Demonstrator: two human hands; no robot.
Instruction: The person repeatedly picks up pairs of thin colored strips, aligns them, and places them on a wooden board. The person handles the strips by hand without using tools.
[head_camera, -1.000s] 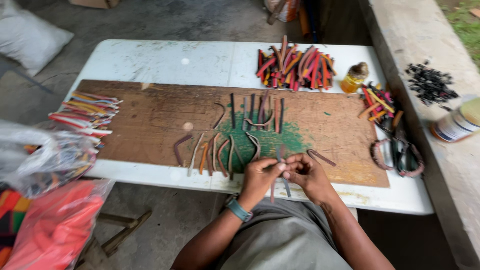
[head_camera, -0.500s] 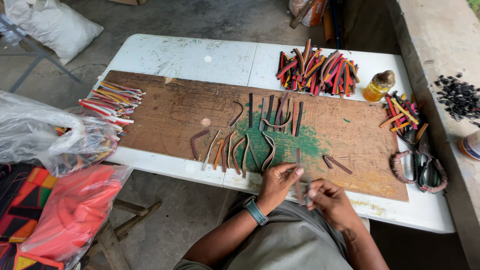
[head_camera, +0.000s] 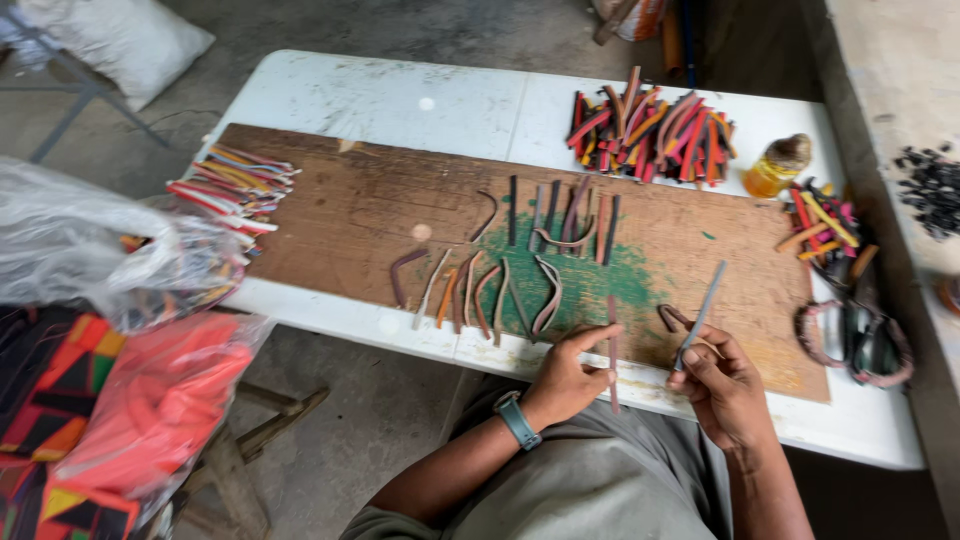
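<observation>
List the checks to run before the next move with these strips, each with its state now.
1. Left hand grips the reddish strip: ok.
2. Right hand holds the grey strip upright, clear of the other: ok.
3. Wooden board lies flat on the white table: ok.
4. Laid-out strips sit apart from both hands: ok.
5. Yellow bottle capped: cannot tell.

White folding table (head_camera: 380, 100), paint-scuffed; worn wooden board (head_camera: 340, 215) on top. Grey concrete floor (head_camera: 330, 25). Concrete ledge (head_camera: 890, 70) alongside. Daylight, soft.
</observation>
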